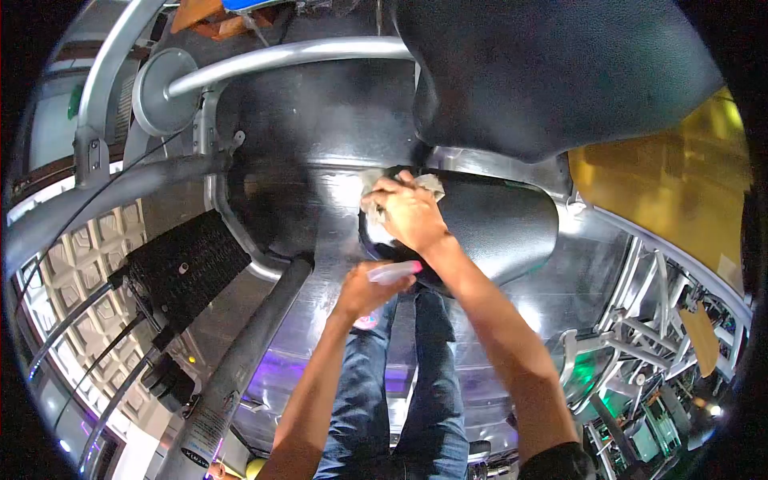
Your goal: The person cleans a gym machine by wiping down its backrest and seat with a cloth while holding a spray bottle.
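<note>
My right hand (410, 218) is closed on a pale crumpled cloth (373, 200), which lies against the left end of a black padded cushion (504, 220). The cushion has a smooth, leather-like cover. Lower and a little to the left, my left hand (364, 290) is wrapped around a small translucent bottle (390, 274) with a pink part at its right end. The bottle is tilted nearly sideways, in front of my legs. Part of the cloth is hidden beneath my right fingers.
A large black padded seat back (552, 72) rises at the top right. Grey metal tubes (296, 54) frame the left and top. A black textured pedal (188, 268) sits at left, and a yellow panel (664, 176) at right. Further gym machines (640, 344) stand lower right.
</note>
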